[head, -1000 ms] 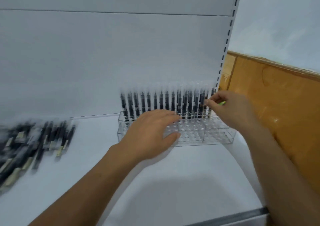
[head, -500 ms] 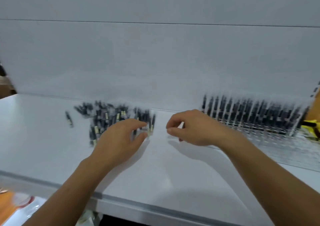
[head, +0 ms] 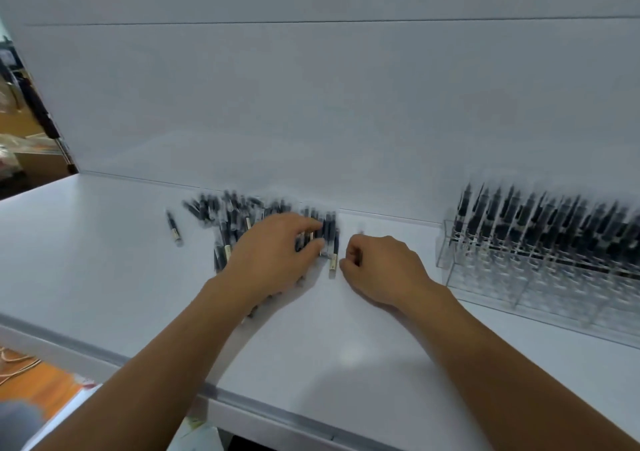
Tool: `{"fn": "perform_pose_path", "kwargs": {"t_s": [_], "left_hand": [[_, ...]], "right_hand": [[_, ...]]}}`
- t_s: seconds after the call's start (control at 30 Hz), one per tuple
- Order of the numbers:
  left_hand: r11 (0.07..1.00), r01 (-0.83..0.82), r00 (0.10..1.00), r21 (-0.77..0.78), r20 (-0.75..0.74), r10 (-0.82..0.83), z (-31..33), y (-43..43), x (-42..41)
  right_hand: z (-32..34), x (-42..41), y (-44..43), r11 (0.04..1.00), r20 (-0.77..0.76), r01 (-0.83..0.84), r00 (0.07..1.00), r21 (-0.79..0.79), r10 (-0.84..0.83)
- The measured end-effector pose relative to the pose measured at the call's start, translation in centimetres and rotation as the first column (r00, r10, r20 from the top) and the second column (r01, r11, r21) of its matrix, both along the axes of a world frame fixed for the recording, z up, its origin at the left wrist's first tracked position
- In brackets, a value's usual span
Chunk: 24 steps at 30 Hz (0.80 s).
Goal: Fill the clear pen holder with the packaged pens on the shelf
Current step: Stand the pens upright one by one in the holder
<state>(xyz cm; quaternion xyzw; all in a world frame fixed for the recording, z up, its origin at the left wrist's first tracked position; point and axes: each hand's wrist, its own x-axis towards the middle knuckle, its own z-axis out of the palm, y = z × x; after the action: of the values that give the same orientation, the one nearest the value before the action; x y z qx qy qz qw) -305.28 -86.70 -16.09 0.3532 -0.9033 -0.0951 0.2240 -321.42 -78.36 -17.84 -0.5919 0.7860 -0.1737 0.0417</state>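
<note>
A blurred pile of packaged black pens (head: 228, 222) lies on the white shelf (head: 104, 277) near the back panel. My left hand (head: 273, 260) lies over the pile's right end, index finger and thumb closing on a few pens (head: 325, 232) there. My right hand (head: 381, 270) sits just to the right with its fingers curled and nothing visible in it; its thumb is next to one pen (head: 333, 260) lying at the pile's edge. The clear pen holder (head: 519, 284) stands at the far right, its back rows filled with upright pens and its front rows bare.
One stray pen (head: 173, 227) lies to the left of the pile. The shelf's metal front edge (head: 242, 398) runs across below my arms. A white back panel rises behind everything. The floor and some clutter show at the far left.
The view has swung left from the holder to the pile. Both hands moved from the holder to the pile's right end, and the left fingers now close on pens.
</note>
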Motion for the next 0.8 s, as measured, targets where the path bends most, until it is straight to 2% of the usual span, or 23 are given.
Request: {"fn": "perform_pose_path", "kwargs": {"t_s": [0.13, 0.3, 0.53, 0.67, 0.8], "left_hand": [[0.996, -0.09, 0.988, -0.005, 0.128, 0.09, 1.6, -1.2, -2.9], [0.982, -0.187, 0.925, -0.011, 0.336, 0.18, 2.1, -3.3, -6.2], [0.971, -0.227, 0.853, 0.073, 0.496, 0.162, 3.4, -3.6, -8.7], [0.95, -0.25, 0.838, 0.188, 0.533, 0.115, 3.8, -3.9, -9.5], [0.912, -0.279, 0.837, 0.3, 0.542, 0.078, 4.0, -4.1, -10.1]], "right_hand": [[-0.1, -0.6, 0.4, 0.999, 0.188, 0.042, 0.981, -0.02, -0.037], [-0.3, -0.8, 0.9, 0.983, 0.503, 0.133, 0.863, -0.129, -0.051], [-0.5, -1.3, 0.7, 0.973, 0.619, 0.196, 0.781, -0.12, -0.082], [-0.8, -1.6, 0.5, 0.971, 0.671, 0.212, 0.736, -0.11, -0.085], [-0.9, -1.8, 0.3, 0.959, 0.781, 0.267, 0.618, -0.099, -0.091]]}}
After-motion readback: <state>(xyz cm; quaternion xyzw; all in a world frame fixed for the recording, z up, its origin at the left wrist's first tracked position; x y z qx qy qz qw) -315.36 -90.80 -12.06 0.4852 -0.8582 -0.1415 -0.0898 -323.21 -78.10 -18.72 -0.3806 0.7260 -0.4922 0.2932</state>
